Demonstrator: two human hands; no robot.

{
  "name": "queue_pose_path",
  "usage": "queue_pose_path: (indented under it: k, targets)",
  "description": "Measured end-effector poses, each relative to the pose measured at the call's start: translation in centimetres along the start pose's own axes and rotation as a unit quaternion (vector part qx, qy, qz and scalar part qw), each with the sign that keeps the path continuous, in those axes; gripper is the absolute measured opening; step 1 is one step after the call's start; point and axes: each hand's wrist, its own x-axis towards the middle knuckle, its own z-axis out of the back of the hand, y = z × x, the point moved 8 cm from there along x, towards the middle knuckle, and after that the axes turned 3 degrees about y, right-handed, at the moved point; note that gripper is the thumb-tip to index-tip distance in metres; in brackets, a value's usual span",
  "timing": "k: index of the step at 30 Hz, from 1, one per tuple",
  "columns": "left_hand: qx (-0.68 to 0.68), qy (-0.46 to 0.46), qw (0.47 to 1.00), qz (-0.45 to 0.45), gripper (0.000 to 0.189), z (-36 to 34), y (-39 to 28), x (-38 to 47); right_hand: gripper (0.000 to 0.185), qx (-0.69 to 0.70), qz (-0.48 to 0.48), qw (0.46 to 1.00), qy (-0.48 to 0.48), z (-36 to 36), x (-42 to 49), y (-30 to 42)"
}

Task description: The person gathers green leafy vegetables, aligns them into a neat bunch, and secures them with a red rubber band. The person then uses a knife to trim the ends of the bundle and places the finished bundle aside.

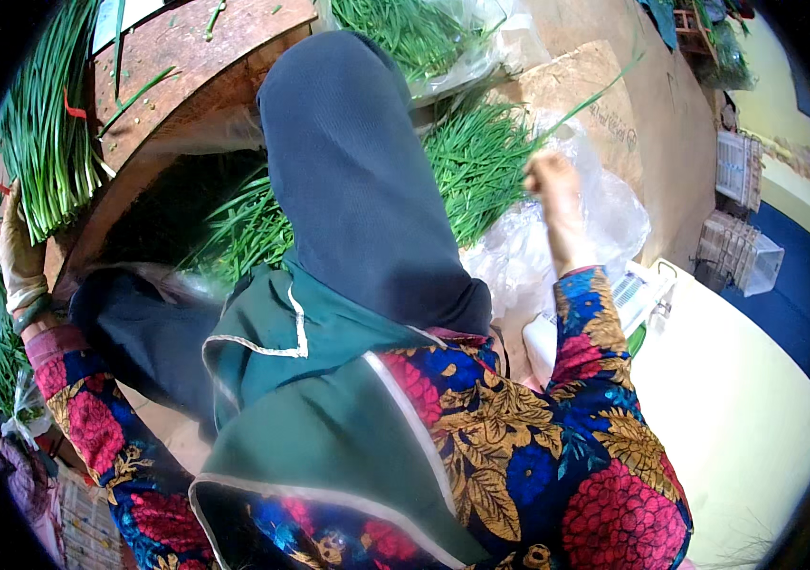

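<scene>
At the far left, my left hand (23, 253), in a pale glove, is against the white lower ends of a thick bundle of long green stalks, likely chives (55, 121). Some of its fingers are hidden by the bundle, which has red bands on and beside it. My right hand (554, 178) is bare and closed around a thin green stalk (593, 96) that points up and to the right. Beneath that hand lie a heap of loose green stalks (479, 167) and crumpled clear plastic (608, 203).
A brown low table (162, 92) with scraps stands at upper left. More greens in clear plastic (405, 35) lie at the top, and loose greens (255, 228) sit between my legs. A flattened cardboard piece (590, 107) and plastic crates (736, 249) are on the right.
</scene>
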Motion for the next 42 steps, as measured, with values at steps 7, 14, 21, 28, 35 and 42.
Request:
queue_pose_path:
  k: [7,14,21,28,35,42]
  targets:
    - [0.176,-0.030,0.974,-0.137,0.050,-5.6,-3.5,-6.6,0.034,-0.102,-0.045,0.986,0.126,-8.2,1.7,-1.0]
    - [0.022,0.165,0.978,-0.124,0.051,-8.2,-0.8,-5.3,0.014,-0.114,0.268,0.918,0.269,-27.9,-3.8,30.3]
    - [-0.037,0.185,0.964,-0.185,0.061,-8.0,-1.0,-5.0,0.030,-0.221,0.377,0.781,0.446,-51.1,-13.5,34.8]
    - [0.108,0.140,0.950,-0.257,0.052,-6.3,-1.0,-3.1,0.029,-0.307,0.336,0.761,0.462,-58.1,-11.4,37.6]
    - [0.110,0.140,0.945,-0.273,0.055,-6.4,-1.1,-3.6,0.030,-0.289,0.400,0.743,0.453,-60.9,-11.2,36.4]
    - [0.155,0.112,0.949,-0.250,0.074,-6.4,-0.8,-3.1,0.008,-0.169,0.230,0.827,0.485,-59.2,-10.3,35.5]
